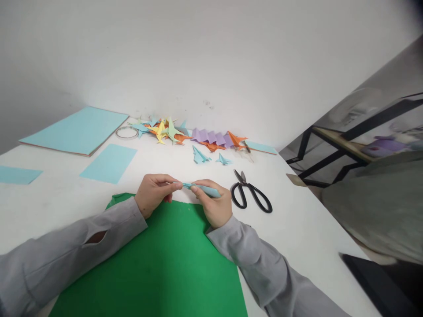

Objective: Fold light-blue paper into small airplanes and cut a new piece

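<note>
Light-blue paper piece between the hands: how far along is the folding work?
Finished-looking: the colorful folded shapes by the wall and two small blue shapes in front of them. In progress: the left hand and right hand pinch a narrow, already folded blue piece; its remaining folds can't be judged. Apparently left: two flat blue sheets, still unfolded, though whether they're needed is unclear.

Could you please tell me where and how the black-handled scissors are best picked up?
I'd grip the scissors by their black handle loops, coming from the person's side with the right hand once free: the loops lie nearest, while the parted blades point away.
</note>
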`<action>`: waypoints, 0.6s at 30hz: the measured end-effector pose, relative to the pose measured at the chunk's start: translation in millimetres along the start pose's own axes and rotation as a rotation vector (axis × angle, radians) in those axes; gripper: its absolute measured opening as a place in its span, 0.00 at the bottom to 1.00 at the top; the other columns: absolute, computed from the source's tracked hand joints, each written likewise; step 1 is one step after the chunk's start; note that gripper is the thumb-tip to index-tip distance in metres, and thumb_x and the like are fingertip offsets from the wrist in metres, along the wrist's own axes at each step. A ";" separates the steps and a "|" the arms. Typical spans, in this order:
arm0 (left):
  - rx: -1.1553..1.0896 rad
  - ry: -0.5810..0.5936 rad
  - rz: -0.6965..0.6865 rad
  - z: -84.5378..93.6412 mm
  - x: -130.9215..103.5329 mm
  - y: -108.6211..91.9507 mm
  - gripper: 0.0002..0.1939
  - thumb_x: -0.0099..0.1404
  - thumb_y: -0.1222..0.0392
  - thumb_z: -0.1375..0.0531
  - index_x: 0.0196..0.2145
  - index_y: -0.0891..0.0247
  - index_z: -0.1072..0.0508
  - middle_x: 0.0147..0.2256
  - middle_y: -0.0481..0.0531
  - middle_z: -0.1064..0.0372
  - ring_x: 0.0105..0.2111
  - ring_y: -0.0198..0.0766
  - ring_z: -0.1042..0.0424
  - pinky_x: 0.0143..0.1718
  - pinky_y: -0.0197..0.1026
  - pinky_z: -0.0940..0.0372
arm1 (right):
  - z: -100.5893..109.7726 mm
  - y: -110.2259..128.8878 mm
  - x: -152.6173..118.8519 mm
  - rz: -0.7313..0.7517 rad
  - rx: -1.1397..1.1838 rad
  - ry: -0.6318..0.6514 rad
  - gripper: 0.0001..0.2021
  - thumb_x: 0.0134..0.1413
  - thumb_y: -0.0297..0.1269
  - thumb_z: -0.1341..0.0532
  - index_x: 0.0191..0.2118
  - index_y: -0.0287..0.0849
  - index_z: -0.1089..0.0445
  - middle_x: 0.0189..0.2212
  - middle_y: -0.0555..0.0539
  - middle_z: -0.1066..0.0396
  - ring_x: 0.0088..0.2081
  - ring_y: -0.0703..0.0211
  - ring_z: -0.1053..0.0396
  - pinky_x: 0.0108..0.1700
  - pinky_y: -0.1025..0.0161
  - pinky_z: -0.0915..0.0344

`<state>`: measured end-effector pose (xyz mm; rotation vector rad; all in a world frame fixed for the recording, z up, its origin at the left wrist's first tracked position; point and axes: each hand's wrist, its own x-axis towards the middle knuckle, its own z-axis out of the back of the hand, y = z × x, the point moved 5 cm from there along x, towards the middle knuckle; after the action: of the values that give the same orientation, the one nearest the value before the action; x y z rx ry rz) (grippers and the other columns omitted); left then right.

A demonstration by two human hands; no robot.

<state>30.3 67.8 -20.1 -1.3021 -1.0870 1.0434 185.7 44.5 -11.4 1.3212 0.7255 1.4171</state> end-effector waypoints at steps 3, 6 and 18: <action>0.001 0.001 -0.013 -0.1 -0.2 -0.7 0.08 0.49 0.58 0.37 0.22 0.67 0.26 0.11 0.44 0.40 0.12 0.28 0.42 0.15 0.32 0.48 | 0.1 -4.0 0.7 -0.039 0.016 0.005 0.06 0.42 0.39 0.37 0.26 0.41 0.27 0.23 0.49 0.28 0.25 0.60 0.32 0.27 0.64 0.36; 0.006 0.000 -0.019 -0.1 -0.3 -0.9 0.08 0.49 0.58 0.37 0.22 0.67 0.26 0.11 0.44 0.40 0.12 0.28 0.42 0.15 0.32 0.48 | -0.3 -8.3 1.0 -0.066 0.045 0.008 0.08 0.41 0.40 0.36 0.27 0.41 0.27 0.21 0.49 0.29 0.23 0.62 0.34 0.25 0.65 0.38; 0.015 0.016 -0.070 0.6 -1.4 -2.7 0.09 0.51 0.57 0.38 0.22 0.67 0.28 0.13 0.45 0.38 0.13 0.28 0.42 0.15 0.33 0.48 | -2.6 -17.3 0.9 -0.195 0.129 0.004 0.11 0.37 0.42 0.34 0.27 0.40 0.27 0.16 0.51 0.33 0.18 0.65 0.38 0.20 0.67 0.40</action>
<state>29.3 66.5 -17.4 -1.2501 -1.1026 0.9860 188.0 51.0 -27.5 1.3085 0.9354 1.2341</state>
